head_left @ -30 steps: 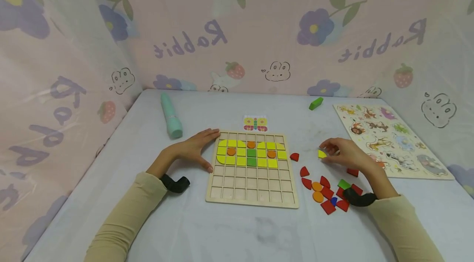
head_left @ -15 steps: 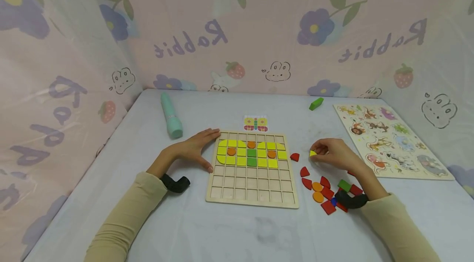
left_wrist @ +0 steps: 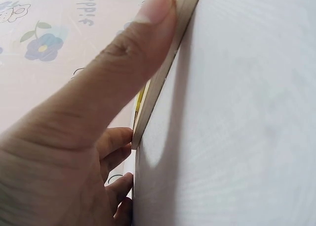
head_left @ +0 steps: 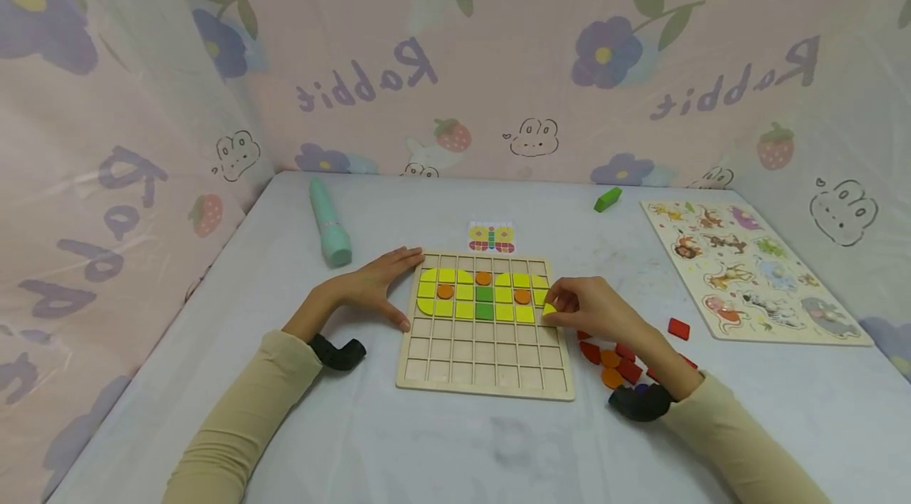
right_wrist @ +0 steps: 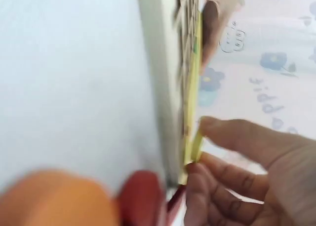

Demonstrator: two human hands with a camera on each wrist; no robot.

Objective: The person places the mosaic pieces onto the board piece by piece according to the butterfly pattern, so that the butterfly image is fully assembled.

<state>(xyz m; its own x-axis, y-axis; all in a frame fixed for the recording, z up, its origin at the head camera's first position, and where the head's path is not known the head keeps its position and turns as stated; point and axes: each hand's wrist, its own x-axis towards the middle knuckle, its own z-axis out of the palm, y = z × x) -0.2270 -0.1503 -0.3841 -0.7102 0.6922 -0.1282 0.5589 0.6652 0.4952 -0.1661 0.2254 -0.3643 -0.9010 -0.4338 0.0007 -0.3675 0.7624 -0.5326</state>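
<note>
A wooden grid board lies mid-table, its upper cells filled with yellow tiles, two green squares and several orange discs. My right hand pinches a yellow tile between thumb and fingers over the board's right edge, beside the yellow rows. In the right wrist view that tile stands edge-on between the fingertips, close to the board's surface. Along the board's left edge my left hand rests with fingers spread, thumb and fingertips touching the rim. The left wrist view shows the thumb against the board's side.
Red and orange pieces lie right of the board, partly hidden by the right wrist. A butterfly pattern card lies behind the board. Farther out are a mint-green cylindrical object, a green block and an animal puzzle board.
My right hand has carried the yellow tile leftward from beside the loose pieces to the board's right edge. The left hand has stayed at the board's left rim.
</note>
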